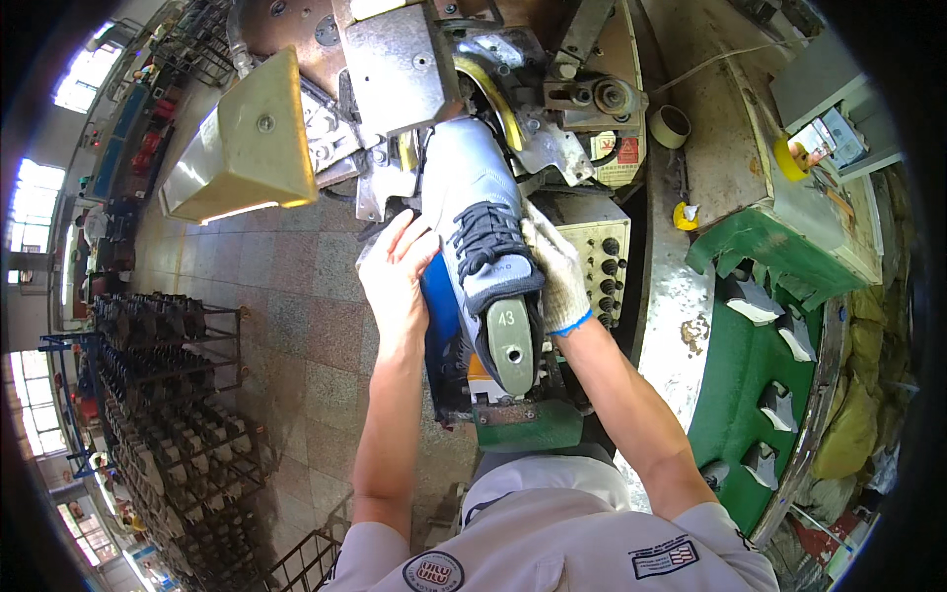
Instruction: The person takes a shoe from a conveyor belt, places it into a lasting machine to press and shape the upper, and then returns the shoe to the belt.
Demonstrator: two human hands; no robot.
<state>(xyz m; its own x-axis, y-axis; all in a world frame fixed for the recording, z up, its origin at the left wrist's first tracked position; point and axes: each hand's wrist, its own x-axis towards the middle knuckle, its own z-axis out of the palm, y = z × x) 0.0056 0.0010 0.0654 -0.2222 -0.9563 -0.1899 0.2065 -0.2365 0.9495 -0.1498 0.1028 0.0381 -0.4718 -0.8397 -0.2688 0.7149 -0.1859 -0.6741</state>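
A grey shoe upper with dark laces [488, 237] is stretched over a green shoe last [510, 350], whose end with a round hole points toward me. The toe sits in the metal jaws of a machine [400, 74], partly hidden there. My bare left hand [400, 271] rests along the shoe's left side, fingers partly bent, thumb side near the upper. On the other side my right hand [557, 271], in a white knit glove with a blue cuff, grips the shoe by its collar and flank; its fingertips are partly hidden.
A pale lamp-like housing [247, 138] juts out at left. Beside my right hand is a panel of black knobs [607, 261]. Several shoe uppers lie on a green conveyor [735, 395] at right. Racks of dark shoes [168, 395] stand on the left. A tape roll [671, 126] lies beyond.
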